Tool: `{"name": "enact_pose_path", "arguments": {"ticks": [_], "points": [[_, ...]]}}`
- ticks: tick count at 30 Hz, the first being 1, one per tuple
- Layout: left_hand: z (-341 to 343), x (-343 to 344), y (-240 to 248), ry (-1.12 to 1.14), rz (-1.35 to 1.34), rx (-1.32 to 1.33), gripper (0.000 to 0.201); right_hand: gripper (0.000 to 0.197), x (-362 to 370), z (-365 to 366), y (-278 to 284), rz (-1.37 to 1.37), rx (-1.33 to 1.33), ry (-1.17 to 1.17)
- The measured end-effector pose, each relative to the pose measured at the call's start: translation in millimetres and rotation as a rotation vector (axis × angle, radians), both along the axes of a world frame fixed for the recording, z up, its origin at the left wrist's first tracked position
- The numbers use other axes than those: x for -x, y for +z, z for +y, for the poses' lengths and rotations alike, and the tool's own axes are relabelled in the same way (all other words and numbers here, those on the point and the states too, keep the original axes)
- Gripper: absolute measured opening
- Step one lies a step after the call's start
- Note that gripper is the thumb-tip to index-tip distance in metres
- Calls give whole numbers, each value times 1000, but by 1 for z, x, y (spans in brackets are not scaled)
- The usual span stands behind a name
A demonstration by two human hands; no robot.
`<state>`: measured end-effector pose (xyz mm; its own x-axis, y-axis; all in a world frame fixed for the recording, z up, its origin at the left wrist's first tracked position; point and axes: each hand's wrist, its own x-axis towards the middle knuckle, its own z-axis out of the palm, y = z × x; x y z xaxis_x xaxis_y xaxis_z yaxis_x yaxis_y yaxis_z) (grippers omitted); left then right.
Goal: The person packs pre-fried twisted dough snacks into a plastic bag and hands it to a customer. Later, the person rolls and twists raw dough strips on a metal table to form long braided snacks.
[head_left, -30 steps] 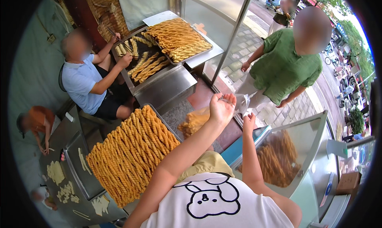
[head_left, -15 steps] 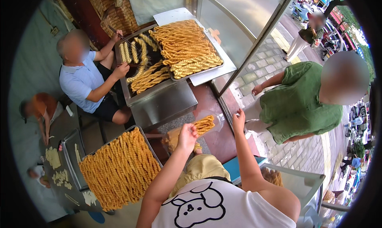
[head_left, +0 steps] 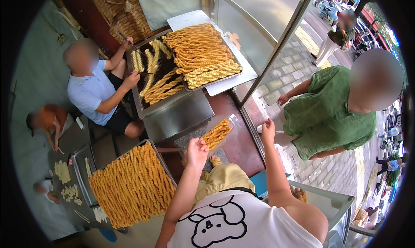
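My left hand (head_left: 196, 153) is closed on the edge of a clear plastic bag of fried dough twists (head_left: 217, 134). The bag is held tilted in front of me, its golden twists lying side by side and its clear end pointing away. To the right, my right hand (head_left: 268, 131) is raised with its fingers loosely bent and apart. Nothing shows in it, and it stands apart from the bag. Just beyond that hand is a person in a green shirt (head_left: 330, 114).
A tray of browned twists (head_left: 129, 185) lies at my left. Ahead, a person in light blue (head_left: 88, 90) works with chopsticks at a metal fryer (head_left: 177, 120); another heaped tray (head_left: 201, 53) sits beside it. A glass door frame (head_left: 276, 47) and teal box (head_left: 259, 183) are at right.
The bag has turned in my left hand, so more of its twists now face up. My right hand has shifted slightly right. The person at the fryer has moved the chopsticks among the twists.
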<state>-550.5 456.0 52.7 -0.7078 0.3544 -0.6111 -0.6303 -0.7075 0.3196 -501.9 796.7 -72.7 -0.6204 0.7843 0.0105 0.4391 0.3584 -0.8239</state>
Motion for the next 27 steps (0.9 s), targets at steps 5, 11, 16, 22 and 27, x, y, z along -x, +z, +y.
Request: {"name": "enact_pose_path", "arguments": {"ticks": [5, 11, 16, 22, 27], "points": [[-10, -9, 6, 43, 7, -97, 23, 44, -1, -9, 17, 58, 74, 70], [-24, -15, 12, 84, 71, -181, 24, 40, 31, -18, 22, 105, 89, 266], [-31, -15, 15, 114, 32, -90, 24, 38, 88, -21, 18, 77, 70, 398], [-26, -4, -11, 82, -47, 75, 20, 34, 209, 5, -2, 12, -67, 485], [-29, 3, -42, 182, -142, 129, 24, 27, 335, 12, 10, -69, -450, 601]]}}
